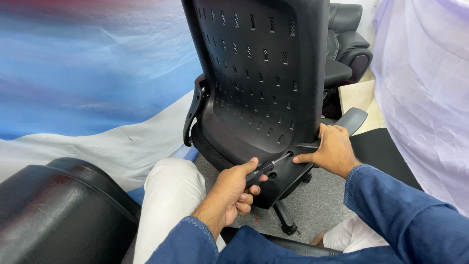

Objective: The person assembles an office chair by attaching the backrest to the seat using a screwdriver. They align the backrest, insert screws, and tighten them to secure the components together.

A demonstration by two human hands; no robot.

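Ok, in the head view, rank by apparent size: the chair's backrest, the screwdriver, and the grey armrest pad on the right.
1. Backrest: by far the largest.
2. Grey armrest pad.
3. Screwdriver in the left hand: unsure against the pad, since the handle is mostly hidden and it sits nearer the camera.

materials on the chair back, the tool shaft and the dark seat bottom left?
Chair back: looks like moulded hard plastic, matt black, with rows of small slots showing mesh behind. Screwdriver in the left hand: thin shaft with a bright glint, probably steel; handle mostly hidden. Dark seat: glossy black with fine creases, leather or imitation, cannot tell which. Right hand grips the back's lower edge.
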